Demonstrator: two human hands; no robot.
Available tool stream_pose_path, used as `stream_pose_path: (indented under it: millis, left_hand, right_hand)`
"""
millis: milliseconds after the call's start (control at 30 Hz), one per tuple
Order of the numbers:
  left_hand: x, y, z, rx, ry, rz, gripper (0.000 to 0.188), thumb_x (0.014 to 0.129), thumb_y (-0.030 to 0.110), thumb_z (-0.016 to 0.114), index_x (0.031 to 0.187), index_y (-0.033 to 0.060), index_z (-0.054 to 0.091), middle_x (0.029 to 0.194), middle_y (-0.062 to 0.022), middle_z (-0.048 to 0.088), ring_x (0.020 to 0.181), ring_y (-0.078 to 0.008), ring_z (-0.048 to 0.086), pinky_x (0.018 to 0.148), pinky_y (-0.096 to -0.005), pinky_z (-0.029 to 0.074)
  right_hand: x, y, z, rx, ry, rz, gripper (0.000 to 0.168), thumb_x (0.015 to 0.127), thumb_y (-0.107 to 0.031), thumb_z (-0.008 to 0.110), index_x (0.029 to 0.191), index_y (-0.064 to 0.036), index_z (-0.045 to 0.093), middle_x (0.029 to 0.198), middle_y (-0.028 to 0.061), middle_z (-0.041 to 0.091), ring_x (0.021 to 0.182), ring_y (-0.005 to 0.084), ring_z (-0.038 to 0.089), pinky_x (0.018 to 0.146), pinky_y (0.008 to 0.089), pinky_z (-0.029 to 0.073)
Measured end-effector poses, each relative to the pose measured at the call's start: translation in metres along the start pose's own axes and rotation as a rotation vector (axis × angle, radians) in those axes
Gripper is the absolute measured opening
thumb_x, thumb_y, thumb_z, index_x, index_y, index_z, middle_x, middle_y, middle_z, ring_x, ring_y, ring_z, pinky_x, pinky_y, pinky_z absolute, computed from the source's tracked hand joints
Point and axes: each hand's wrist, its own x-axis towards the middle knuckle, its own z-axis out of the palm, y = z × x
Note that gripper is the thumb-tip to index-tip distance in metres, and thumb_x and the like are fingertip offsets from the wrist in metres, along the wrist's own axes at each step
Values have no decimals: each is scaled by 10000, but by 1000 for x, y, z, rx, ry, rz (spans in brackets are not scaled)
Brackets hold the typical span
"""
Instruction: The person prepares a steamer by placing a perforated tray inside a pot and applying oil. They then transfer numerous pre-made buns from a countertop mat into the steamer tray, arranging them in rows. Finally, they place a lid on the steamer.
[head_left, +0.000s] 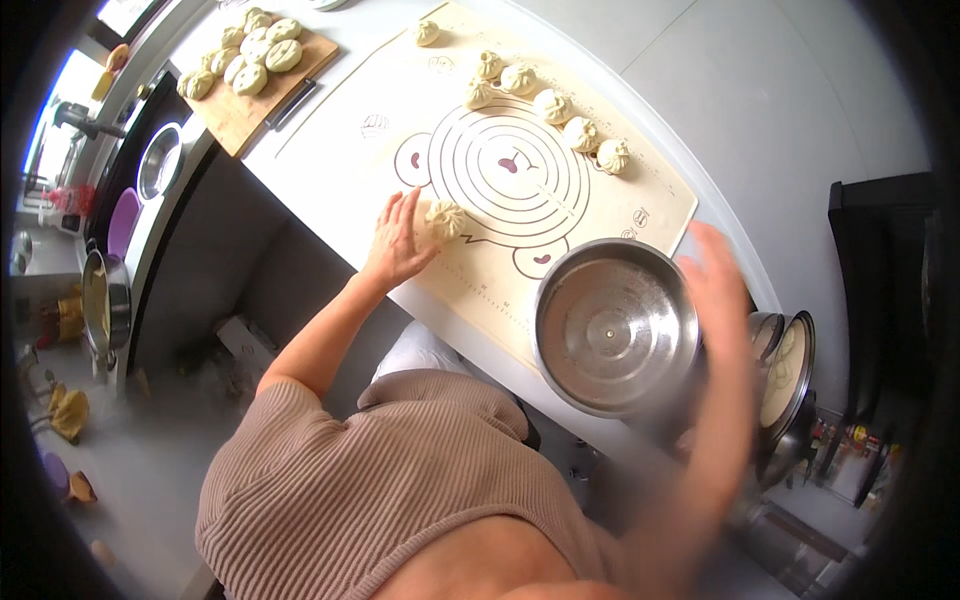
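Observation:
A pleated dough bun sits on the printed dough mat. Close against its left side is my left hand, fingers stretched out and thumb below; whether they touch cannot be made out. A large stainless steel bowl stands over the mat's near right corner, with no filling visible on its bottom. Just beyond the bowl's right rim, my right hand is blurred, its thumb and fingers apart and nothing seen in it. Several more pleated buns line the mat's far edge.
At the upper left, a wooden board bears several pale green dough pieces, with a dark-handled tool beside it. Right of the bowl are pots. The counter at left holds a steel basin and a lidded pan.

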Motion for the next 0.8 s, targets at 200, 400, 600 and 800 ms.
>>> stream_pose_path:
  millis: [200,400,600,800]
  left_hand:
    - [-3,-15,-21,-36,56,-8,761,682,177,623,1320,6,246,1298,-195,344,1249,-377,238,1026,-423,236]
    - [-20,-36,-28,-8,102,-62,638,717,151,607,1283,36,339,1301,-196,349,1248,-369,254,1030,-423,233]
    - [-34,-51,-31,-5,137,-83,597,714,138,602,1257,45,374,1285,-207,356,1229,-394,272,1012,-449,254]
    - [-27,-52,-26,5,148,-38,567,713,112,599,1240,56,398,1299,-198,341,1245,-390,246,1014,-450,248]
  right_hand:
    - [31,-106,133,-117,-311,-468,452,775,-133,569,1206,-95,438,1285,175,383,1118,333,450,891,397,420]
    - [52,-146,227,-279,-236,-642,543,707,-65,607,1212,-89,409,1331,204,293,1161,407,379,824,454,451]
    - [60,-149,252,-313,-208,-636,490,692,-81,627,1150,-67,452,1316,224,307,1116,416,418,774,436,482]
    - [67,-151,238,-188,-354,-585,477,704,-168,636,1136,-60,465,1230,197,393,1041,376,477,784,420,484]
